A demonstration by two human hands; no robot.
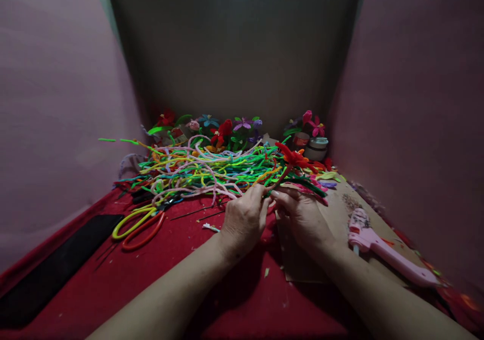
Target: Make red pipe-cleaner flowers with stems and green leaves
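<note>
A red pipe-cleaner flower (294,157) leans up and to the right above my hands, its brownish stem running down between them. My left hand (245,218) is closed, with thumb and fingers pinching the lower stem. Close beside it, my right hand (302,219) is also closed, its fingertips pressed together at the stem's lower end. Dark green fuzzy strips (312,185) stick out just behind the right hand, and I cannot tell whether they join the flower. The exact grip is partly hidden by the fingers.
Behind the hands lies a heap of colourful pipe cleaners (212,166), with finished flowers (242,124) further back. Yellow-and-red-handled scissors (145,229) and a black strip (56,264) lie left. A pink glue gun (393,257) rests on cardboard (336,219) at right. Red cloth (227,299) covers the table.
</note>
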